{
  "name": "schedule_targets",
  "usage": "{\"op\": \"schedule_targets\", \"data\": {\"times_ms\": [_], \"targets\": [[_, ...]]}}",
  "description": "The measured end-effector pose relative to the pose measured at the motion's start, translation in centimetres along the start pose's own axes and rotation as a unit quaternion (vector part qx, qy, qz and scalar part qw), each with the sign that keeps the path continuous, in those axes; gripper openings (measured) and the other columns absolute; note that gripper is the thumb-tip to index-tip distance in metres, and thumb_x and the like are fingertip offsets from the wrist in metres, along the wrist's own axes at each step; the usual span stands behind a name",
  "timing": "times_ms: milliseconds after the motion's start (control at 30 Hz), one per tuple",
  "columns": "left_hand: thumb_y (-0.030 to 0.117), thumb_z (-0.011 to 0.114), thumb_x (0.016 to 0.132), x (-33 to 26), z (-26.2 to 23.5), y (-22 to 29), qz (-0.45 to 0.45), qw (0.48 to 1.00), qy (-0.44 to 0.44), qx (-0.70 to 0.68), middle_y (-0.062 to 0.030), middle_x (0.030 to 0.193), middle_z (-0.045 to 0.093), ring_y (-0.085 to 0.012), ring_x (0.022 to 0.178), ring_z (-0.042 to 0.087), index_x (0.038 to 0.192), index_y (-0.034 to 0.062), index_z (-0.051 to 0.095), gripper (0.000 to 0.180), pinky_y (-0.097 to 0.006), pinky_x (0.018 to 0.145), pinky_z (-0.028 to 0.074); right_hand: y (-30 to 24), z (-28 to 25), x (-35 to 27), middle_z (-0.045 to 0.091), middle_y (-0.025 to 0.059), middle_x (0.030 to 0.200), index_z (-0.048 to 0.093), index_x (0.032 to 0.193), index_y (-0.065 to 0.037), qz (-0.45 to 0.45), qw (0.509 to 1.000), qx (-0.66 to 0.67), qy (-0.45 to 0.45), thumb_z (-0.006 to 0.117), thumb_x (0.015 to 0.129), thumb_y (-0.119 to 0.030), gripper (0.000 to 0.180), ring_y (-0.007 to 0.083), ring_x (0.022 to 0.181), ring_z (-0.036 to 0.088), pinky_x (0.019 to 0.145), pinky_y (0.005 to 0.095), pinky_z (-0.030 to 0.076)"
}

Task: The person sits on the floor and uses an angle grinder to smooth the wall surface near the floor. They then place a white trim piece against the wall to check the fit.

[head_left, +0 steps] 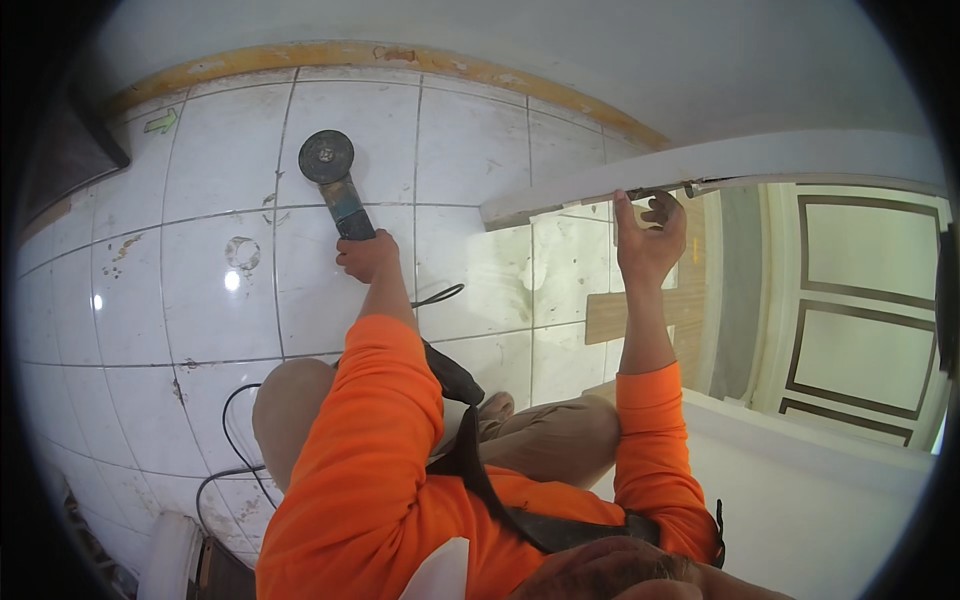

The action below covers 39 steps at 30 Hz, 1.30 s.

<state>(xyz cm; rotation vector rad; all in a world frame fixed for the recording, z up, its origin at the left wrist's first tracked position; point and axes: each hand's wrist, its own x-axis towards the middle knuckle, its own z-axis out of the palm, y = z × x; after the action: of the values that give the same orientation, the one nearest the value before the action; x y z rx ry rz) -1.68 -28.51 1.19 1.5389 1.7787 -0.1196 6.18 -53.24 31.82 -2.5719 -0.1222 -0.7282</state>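
Note:
My left hand (368,255) is wrapped round the rear body of an angle grinder (348,212). The grinder's dark round disc (327,156) points away from me, over the white floor tiles (350,110). My right hand (650,243) is raised to the edge of a white panel or door frame (740,157), thumb and fingers curled at a dark, rough slot there. A small metal-looking piece (690,190) sticks out beside the fingertips. Whatever lies between those fingers is too small to make out.
A black cord (228,430) loops over the tiles at my left. A wooden board (640,315) lies beyond my right forearm, near a panelled white door (865,250). Yellowish wood trim (350,54) runs along the far wall. A dark piece of furniture (75,155) stands far left.

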Motion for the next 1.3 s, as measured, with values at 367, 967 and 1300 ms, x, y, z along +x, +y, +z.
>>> {"op": "schedule_targets", "data": {"times_ms": [367,967,1300], "targets": [[0.041,0.083,0.081,0.2,0.1,-0.4,0.009,1.000,-0.003,0.003,-0.0237,0.135,0.053,-0.0427,0.121,0.063,0.143,0.0023,0.041,0.084,-0.050,0.103,0.056,-0.2,-1.0,0.6,0.067,0.0131,0.110,0.068,0.115,0.004,-0.027,0.999,0.027,0.030,0.089,0.080,-0.030,0.053,0.0233,0.091,0.061,0.080,0.0392,0.051],[0.039,0.076,0.087,-4.3,-1.0,0.2,0.115,0.988,0.084,0.059,-0.0305,0.162,0.029,-0.0445,0.146,0.041,0.163,-0.0016,0.020,0.102,-0.056,0.116,0.040,0.6,-0.1,0.1,0.066,0.0169,0.111,0.067,0.113,0.001,-0.083,0.995,-0.046,0.020,0.087,0.080,-0.032,0.051,0.0324,0.096,0.063,0.084,0.0438,0.053],[0.039,0.074,0.093,-17.0,2.9,7.8,0.534,0.768,-0.080,-0.345,-0.0327,0.155,0.043,-0.0476,0.144,0.040,0.153,-0.0048,0.042,0.080,-0.058,0.118,0.031,0.4,-0.7,0.3,0.070,0.0145,0.106,0.071,0.108,0.001,-0.086,0.996,-0.021,0.021,0.085,0.084,-0.032,0.043,0.0298,0.091,0.063,0.079,0.0420,0.052]]}}
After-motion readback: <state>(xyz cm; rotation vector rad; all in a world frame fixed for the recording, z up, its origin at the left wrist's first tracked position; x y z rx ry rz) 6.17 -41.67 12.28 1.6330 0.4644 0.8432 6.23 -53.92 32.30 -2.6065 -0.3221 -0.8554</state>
